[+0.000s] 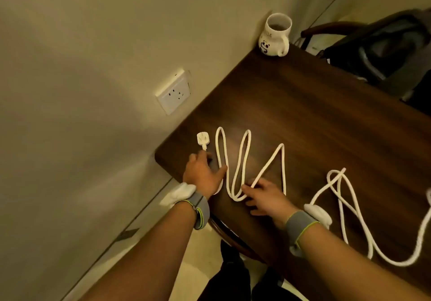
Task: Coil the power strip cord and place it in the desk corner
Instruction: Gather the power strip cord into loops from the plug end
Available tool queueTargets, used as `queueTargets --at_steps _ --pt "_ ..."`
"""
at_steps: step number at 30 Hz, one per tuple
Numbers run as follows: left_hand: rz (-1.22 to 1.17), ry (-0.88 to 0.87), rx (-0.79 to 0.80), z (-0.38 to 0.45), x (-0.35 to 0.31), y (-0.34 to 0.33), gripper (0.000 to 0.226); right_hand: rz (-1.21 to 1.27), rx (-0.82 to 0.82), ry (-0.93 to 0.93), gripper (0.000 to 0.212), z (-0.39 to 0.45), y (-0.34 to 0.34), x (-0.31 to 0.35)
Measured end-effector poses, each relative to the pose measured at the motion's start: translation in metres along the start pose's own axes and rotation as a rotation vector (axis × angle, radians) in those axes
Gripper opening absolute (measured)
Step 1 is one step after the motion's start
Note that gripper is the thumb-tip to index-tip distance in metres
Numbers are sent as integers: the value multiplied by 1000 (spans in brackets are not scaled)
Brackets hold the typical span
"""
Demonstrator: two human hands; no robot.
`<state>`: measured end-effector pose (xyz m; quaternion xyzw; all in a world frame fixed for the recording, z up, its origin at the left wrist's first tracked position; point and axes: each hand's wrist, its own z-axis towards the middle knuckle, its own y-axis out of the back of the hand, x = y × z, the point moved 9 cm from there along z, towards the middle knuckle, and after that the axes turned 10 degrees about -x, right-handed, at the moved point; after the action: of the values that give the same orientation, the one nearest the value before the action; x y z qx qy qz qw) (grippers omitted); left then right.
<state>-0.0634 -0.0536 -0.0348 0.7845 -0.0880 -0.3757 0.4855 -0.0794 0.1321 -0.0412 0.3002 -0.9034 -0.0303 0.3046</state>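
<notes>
A white power cord (242, 158) lies in long back-and-forth folds on the dark wooden desk (303, 114). Its white plug (203, 140) rests near the desk's left corner. My left hand (204, 172) lies flat on the cord just below the plug, thumb touching the first fold. My right hand (265, 195) pinches the lower bends of the folds between fingers and thumb. More of the cord (349, 207) trails in loose loops to the right and runs off the frame's right edge. The power strip itself is not visible.
A white panda mug (275, 36) stands at the desk's far corner against the wall. A wall socket (173, 94) sits left of the desk. A dark chair (373, 49) stands beyond the desk's far right edge. Both wrists wear grey bands.
</notes>
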Motion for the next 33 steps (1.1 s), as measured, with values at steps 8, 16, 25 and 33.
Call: queueTargets --at_steps 8,16,25,33 --pt "6 -85 33 7 -20 -6 22 206 -52 -21 9 -4 -6 2" --pt "-841 417 404 -21 -40 -30 34 -199 -182 436 37 -34 4 31" --pt "-841 313 518 -35 -72 -48 69 -721 -259 719 38 -52 -4 58" --pt "-818 363 416 -29 -71 -48 13 -497 -481 603 16 -54 98 21"
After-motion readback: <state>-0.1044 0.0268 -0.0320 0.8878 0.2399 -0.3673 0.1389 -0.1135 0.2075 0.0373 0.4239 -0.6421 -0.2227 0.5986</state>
